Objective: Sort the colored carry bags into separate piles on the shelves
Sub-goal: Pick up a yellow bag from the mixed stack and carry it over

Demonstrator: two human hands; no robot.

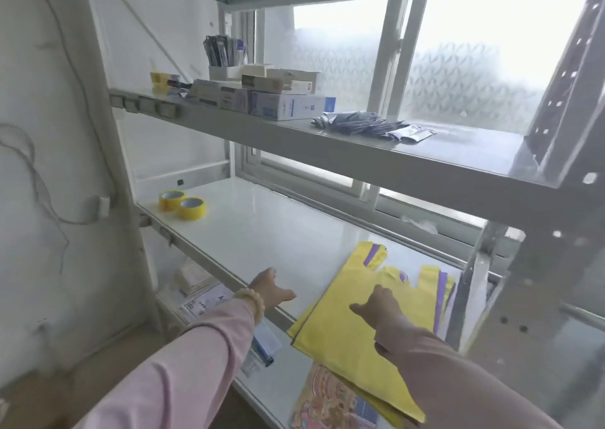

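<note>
A pile of yellow carry bags (353,327) with purple-trimmed handles lies flat on the right part of the middle white shelf (268,232), its near end hanging over the shelf's front edge. My right hand (379,307) rests flat on top of the yellow pile, fingers straight. My left hand (270,289) hovers open over the shelf's front edge, just left of the pile, holding nothing. A patterned orange and pink bag (330,402) lies on the shelf below, partly under the yellow pile's overhang.
Two yellow tape rolls (183,204) sit at the middle shelf's far left. The upper shelf holds boxes (288,106), a pen holder (224,58) and dark foil packets (370,125). Papers (203,294) and a blue item (262,346) lie on the lower shelf. A metal upright (537,265) stands right.
</note>
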